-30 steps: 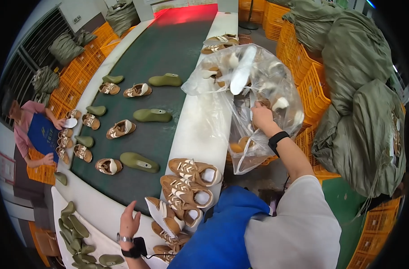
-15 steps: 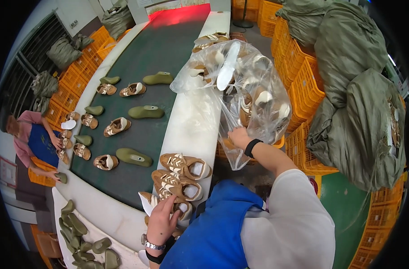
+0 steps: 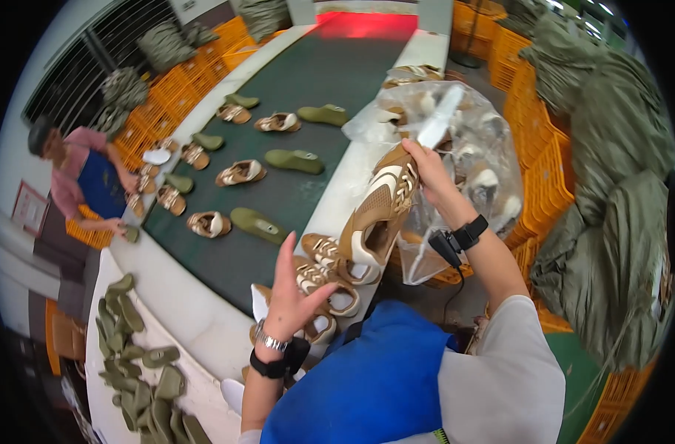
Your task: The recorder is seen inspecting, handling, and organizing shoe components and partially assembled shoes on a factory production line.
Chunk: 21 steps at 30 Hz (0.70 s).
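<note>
— What is held by the right hand (image 3: 426, 166)?

— A tan and white sneaker (image 3: 378, 214) is held up in the air by it; the fingers are closed on the heel end, so the grip is clamped on the shoe; the toe is pointed down toward the bench (image 3: 204, 325). A black band is worn on that wrist.

— And the left hand (image 3: 293, 292)?

— It is raised with the fingers spread apart; nothing is held in it; it is seen just below the hanging sneaker, near the toe, but touching cannot be confirmed. A metal watch and a black band are worn on its wrist.

— What is seen around?

— A row of similar sneakers (image 3: 326, 274) is laid on the white edge of the bench, directly under the lifted one; a clear plastic bag (image 3: 471, 155) filled with more shoes is placed just behind the right hand. On the dark green conveyor belt (image 3: 308, 96), shoes and green insoles (image 3: 294, 160) are laid out in pairs; a heap of green insoles (image 3: 134, 355) is piled at the near left corner. At the far left another person (image 3: 86, 174) in a blue apron is bent over the belt; orange crates (image 3: 537, 148) and olive sacks (image 3: 619, 214) are stacked at the right.
</note>
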Motion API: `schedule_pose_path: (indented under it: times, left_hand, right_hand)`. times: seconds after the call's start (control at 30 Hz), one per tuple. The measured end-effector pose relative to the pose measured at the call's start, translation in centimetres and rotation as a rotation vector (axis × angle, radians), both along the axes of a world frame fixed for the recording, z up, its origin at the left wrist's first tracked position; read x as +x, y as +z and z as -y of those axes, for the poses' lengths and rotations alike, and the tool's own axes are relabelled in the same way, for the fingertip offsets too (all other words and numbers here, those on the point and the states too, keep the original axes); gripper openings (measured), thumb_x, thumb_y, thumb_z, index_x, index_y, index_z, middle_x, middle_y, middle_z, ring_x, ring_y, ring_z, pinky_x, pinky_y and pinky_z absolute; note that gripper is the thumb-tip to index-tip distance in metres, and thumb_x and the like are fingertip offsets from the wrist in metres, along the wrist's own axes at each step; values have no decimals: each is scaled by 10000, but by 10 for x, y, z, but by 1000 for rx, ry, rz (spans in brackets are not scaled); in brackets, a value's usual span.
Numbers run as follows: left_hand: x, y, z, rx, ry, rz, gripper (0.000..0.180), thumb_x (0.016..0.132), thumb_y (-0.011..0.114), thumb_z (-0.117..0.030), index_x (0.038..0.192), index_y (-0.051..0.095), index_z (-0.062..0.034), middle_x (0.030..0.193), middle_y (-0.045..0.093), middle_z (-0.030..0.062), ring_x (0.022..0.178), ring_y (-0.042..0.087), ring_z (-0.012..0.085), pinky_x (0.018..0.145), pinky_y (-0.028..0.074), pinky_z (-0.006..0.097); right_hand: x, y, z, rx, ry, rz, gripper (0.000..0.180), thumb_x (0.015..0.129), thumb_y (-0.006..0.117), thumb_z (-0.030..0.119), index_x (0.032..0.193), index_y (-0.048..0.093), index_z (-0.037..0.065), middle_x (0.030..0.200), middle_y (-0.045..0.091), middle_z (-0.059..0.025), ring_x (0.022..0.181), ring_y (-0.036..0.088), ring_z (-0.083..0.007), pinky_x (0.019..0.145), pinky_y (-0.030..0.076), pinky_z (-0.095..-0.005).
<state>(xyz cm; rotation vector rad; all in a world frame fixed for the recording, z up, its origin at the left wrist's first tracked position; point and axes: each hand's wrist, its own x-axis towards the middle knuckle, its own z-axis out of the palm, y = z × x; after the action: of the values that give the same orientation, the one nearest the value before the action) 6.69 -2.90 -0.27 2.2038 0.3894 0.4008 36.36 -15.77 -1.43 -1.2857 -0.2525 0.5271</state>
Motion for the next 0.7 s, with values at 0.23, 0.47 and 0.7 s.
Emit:
schedule_pose_path:
  times: [0.23, 0.47, 0.7]
  left_hand:
    - [-11, -12, 6, -477, -41, 75, 972, 692, 747, -183, 1402, 95, -61, 1347, 334, 149, 1227, 367, 238, 1007, 328, 335]
    - [-57, -13, -18, -1174, 252, 392, 531, 832, 599, -146, 1286, 333, -68, 1176, 509, 98, 1037, 555, 221, 819, 517, 392]
    - [-169, -94, -121, -1467, 745, 690, 418, 873, 555, -335, 1207, 451, -105, 1185, 521, 98, 1063, 524, 287, 881, 466, 412]
  right_hand:
    - [-67, -4, -58, -69, 240, -230, 377, 852, 539, 460, 857, 587, 86, 685, 567, 13, 531, 504, -76, 452, 400, -232]
    - [-96, -12, -69, -12, 704, -291, 404, 901, 502, 369, 1216, 411, 134, 953, 535, -11, 600, 479, -62, 597, 463, -226]
    - [-68, -84, -5, -339, 553, -7, 310, 843, 566, 185, 1129, 539, 67, 865, 598, -23, 658, 560, -94, 618, 480, -216]
